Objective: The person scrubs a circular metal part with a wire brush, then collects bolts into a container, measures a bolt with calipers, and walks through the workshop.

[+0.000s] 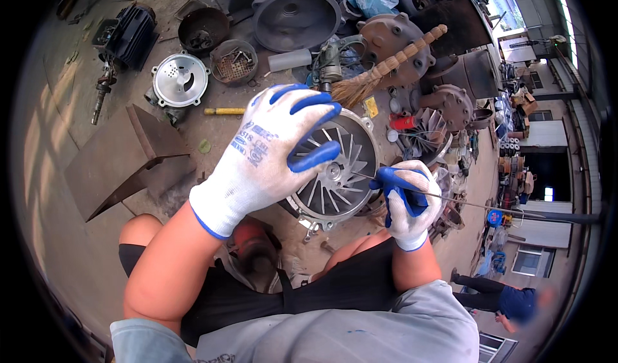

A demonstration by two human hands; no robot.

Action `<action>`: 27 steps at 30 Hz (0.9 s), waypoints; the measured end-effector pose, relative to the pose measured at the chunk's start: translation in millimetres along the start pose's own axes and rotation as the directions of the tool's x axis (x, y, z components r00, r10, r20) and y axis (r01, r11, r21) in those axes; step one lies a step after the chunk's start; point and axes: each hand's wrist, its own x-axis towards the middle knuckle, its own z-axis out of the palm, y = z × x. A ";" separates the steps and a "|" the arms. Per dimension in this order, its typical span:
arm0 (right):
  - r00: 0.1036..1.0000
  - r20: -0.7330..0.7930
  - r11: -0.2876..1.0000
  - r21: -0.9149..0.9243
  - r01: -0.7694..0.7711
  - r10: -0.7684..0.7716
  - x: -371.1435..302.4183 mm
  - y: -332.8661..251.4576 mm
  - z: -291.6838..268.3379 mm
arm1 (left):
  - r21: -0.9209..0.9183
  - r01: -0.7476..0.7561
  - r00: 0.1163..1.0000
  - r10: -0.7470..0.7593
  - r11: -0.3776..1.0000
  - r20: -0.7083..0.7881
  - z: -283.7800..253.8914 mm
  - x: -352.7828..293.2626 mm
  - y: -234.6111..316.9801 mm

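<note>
My left hand [264, 138], in a white glove with blue-coated fingers, is held over a round metal housing [368, 145]. Its fingers are spread and curved, with nothing visible between them. Inside the housing sits a bladed impeller [335, 171] with a hub at its centre, partly hidden by the left hand. At the housing's right side, my gloved right hand [411, 203] is closed around a thin metal rod [479, 204]. One end of the rod points toward the impeller; the other stretches far out to the right.
A broom [386, 67], a grey cylinder [290, 61] and a bowl of bolts [234, 63] lie beyond the housing. To the left are an angled steel piece [122, 160], a silver cover [181, 80] and a motor [131, 35]. A person [515, 304] is at far right.
</note>
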 end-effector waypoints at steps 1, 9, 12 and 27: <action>1.000 0.000 1.000 0.022 0.010 -0.010 0.8 -0.2 1.4 | -0.076 -0.051 0.997 0.056 0.996 0.054 -1.4 0.4 6.4; 0.978 -0.114 0.895 0.432 -0.107 0.172 5.1 0.1 11.5 | -0.022 -0.172 0.967 0.173 0.985 0.188 12.9 5.5 20.3; 0.986 -0.108 0.945 0.313 -0.091 0.130 6.8 4.1 -6.2 | 0.162 -0.077 0.992 0.059 0.984 0.112 2.5 0.4 1.5; 0.961 0.221 0.969 -0.138 0.203 -0.169 6.5 10.7 15.4 | 0.030 0.186 0.976 -0.181 0.982 -0.121 6.5 -2.6 -25.6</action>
